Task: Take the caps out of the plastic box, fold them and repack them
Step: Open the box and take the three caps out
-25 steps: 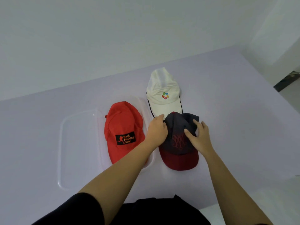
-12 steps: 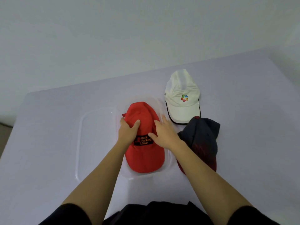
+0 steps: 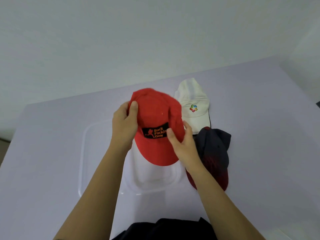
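Head camera, middle of frame: red "Back Packing Gear" cap (image 3: pixel 155 118) held up above the clear plastic box (image 3: pixel 150 186), brim toward the lower edge. Gripped from both sides: left hand (image 3: pixel 123 125) curled round the crown's left edge with thumb on top, right hand (image 3: pixel 183 144) pinching the crown's right side beside the patch. Right of centre on the lilac table (image 3: pixel 52 153), outside the box: white cap (image 3: pixel 192 101) and, against its brim, dark cap with red brim (image 3: pixel 214 149). Box lid (image 3: pixel 86 153) flat to the left. Likely trouble: soft crown collapsing unevenly if folded in mid-air; setting down onto the dark cap and dragging it askew; clipping the box rim and shoving the light box.
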`<action>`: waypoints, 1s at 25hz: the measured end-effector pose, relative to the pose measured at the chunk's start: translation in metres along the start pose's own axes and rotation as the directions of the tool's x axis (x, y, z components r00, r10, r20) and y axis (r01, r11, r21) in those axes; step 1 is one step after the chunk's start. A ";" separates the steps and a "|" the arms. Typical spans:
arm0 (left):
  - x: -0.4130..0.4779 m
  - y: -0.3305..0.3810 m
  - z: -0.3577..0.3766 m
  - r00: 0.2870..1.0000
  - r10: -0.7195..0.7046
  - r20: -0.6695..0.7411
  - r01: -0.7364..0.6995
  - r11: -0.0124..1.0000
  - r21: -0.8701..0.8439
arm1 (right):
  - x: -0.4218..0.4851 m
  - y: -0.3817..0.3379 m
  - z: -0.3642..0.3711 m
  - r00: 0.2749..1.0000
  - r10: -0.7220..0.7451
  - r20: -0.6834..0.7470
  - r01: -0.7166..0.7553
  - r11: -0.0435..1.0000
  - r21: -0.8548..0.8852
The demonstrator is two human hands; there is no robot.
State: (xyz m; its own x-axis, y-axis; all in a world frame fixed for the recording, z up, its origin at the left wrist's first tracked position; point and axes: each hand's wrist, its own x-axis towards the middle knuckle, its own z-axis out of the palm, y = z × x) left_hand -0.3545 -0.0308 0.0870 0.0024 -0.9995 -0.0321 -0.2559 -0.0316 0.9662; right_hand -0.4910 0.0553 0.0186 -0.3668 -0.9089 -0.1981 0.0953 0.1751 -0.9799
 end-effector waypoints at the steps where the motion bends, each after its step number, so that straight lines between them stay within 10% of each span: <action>1: 0.003 0.011 0.005 0.999 0.036 0.021 -0.036 0.999 -0.012 | 0.000 -0.004 -0.006 0.997 0.069 -0.016 -0.067 0.992 0.107; 7: -0.014 0.054 0.099 0.977 0.151 0.151 -0.139 0.986 -0.087 | 0.004 -0.027 -0.110 0.945 -0.047 -0.322 0.148 0.943 0.297; 14: -0.076 -0.049 0.177 0.866 0.136 0.482 -0.390 0.786 0.479 | 0.051 -0.024 -0.218 0.855 0.001 -0.519 0.131 0.967 0.218; 18: -0.084 -0.096 0.200 0.859 0.007 0.512 -0.452 0.482 0.751 | 0.096 0.015 -0.252 0.863 0.113 -0.492 -0.043 0.988 0.152; 25: -0.081 -0.108 0.218 0.900 -0.008 0.436 -0.389 0.436 0.811 | 0.151 0.052 -0.265 0.902 0.246 -0.354 -0.249 0.968 0.038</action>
State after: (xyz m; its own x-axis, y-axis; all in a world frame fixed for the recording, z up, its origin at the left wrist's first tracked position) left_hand -0.5375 0.0552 -0.0704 -0.4174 -0.8965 -0.1483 -0.8969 0.3802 0.2259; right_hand -0.7869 0.0278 -0.0686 -0.6354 -0.6427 -0.4280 0.2188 0.3817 -0.8980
